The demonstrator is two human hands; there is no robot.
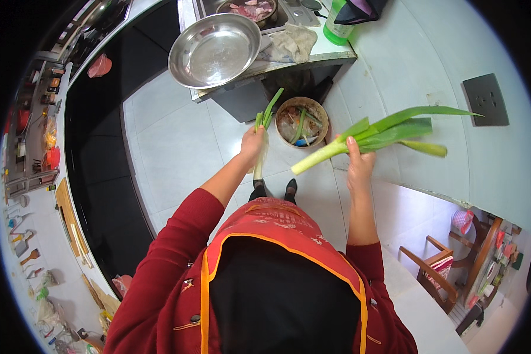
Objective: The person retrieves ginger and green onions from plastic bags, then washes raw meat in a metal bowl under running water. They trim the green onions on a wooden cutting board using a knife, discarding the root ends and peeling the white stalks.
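Note:
My left hand (253,144) grips a slim green onion stalk (272,106), its green tops pointing up and its pale end hanging down above my feet. In my right hand (360,163) is a thick leek (371,132). Its cut white end points down to the left, and its long green leaves fan out to the right toward the wall. On the floor between and beyond my hands stands a round waste bin (302,122), holding green scraps, plastic film and other rubbish. Both vegetables are apart from the bin.
A wide steel basin (214,51) overhangs the counter's edge. Behind it, a pot of raw meat (254,9) sits in the sink. A rag (294,42) and a green bottle (337,31) lie to the right. Dark cabinets (110,146) line the left; a wall socket (486,99) is at right.

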